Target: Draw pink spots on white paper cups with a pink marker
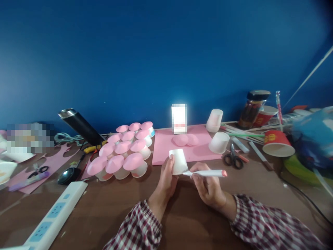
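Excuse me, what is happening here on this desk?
A person in a checked shirt holds a small white paper cup upside down in the left hand. The right hand presses a white marker with a pink cap against it. Finished pink-topped cups stand grouped to the left.

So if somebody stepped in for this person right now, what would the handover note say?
Left hand: grip closed around a small white paper cup, held upside down above the table.
Right hand: holding a white marker with a pink cap, tip against the cup.
Done: about a dozen cups topped with pink cones stand grouped to the left.
Left: two bare white cups and loose pink discs wait on or beside the pink paper sheet. Scissors lie to the right.
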### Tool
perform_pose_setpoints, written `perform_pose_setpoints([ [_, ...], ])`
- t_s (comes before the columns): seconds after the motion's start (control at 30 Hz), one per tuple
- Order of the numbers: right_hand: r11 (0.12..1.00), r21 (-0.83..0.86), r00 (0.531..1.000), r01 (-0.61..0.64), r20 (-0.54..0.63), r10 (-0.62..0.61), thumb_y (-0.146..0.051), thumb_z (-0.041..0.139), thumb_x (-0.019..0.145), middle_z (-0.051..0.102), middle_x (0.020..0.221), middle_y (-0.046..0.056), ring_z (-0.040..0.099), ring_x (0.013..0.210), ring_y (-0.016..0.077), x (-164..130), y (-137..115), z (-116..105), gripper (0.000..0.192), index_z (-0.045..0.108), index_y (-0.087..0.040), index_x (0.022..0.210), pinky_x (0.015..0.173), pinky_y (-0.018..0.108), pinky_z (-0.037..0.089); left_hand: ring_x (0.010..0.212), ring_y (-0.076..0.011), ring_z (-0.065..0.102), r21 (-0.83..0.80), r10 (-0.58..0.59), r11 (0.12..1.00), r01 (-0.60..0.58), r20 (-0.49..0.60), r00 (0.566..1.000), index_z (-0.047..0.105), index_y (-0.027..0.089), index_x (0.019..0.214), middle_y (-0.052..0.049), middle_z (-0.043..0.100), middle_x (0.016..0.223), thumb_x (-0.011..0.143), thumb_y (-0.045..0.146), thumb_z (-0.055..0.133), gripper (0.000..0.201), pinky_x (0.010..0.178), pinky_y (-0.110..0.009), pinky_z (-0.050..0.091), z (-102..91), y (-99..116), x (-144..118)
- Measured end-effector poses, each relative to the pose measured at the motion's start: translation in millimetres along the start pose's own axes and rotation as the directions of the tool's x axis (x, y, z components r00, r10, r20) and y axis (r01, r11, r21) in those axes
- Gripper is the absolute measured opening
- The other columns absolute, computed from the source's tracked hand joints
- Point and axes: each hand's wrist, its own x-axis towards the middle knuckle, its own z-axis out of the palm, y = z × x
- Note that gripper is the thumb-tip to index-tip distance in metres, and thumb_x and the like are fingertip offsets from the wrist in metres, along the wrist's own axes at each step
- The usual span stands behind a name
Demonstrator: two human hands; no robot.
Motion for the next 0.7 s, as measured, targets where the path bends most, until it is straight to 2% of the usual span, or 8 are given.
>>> perform_pose_setpoints([
  [0.27,1.000,-0.004,1.000,-0.018,0.016,0.018,-0.016,0.043,0.096,0.057,0.078,0.002,0.056,0.064,0.0151,5.2,-2.4,0.4,0.011,0.052,-0.020,0.095,0.061,0.028,0.045,0.060,-0.0125,0.040,0.078,0.105,0.991,-0.110,0.067,0.992,0.054,0.018,0.076,0.001,0.044,0.067,0.087,0.046,0.058,0.030,0.056,-0.026,0.035,3.7,1.7,-6.1],
  [0.43,1.000,-0.004,1.000,-0.016,0.017,0.016,-0.014,0.043,0.096,0.057,0.077,0.002,0.055,0.064,0.0153,4.5,-0.2,1.5,0.011,0.052,-0.020,0.095,0.061,0.027,0.045,0.061,-0.0129,0.041,0.085,0.098,0.991,-0.106,0.092,0.991,0.053,0.017,0.078,0.001,0.045,0.069,0.087,0.046,0.057,0.031,0.058,-0.027,0.036,5.0,3.3,-8.1],
  [0.7,0.999,-0.035,1.000,-0.013,0.021,0.014,-0.016,0.043,0.095,0.060,0.077,0.003,0.057,0.063,0.0164,6.4,-2.4,0.6,0.013,0.054,-0.019,0.091,0.060,0.029,0.046,0.059,-0.0127,0.042,0.080,0.104,0.991,-0.109,0.067,0.992,0.054,0.019,0.074,0.002,0.046,0.066,0.085,0.045,0.061,0.029,0.057,-0.027,0.037,7.2,4.4,-7.8],
])
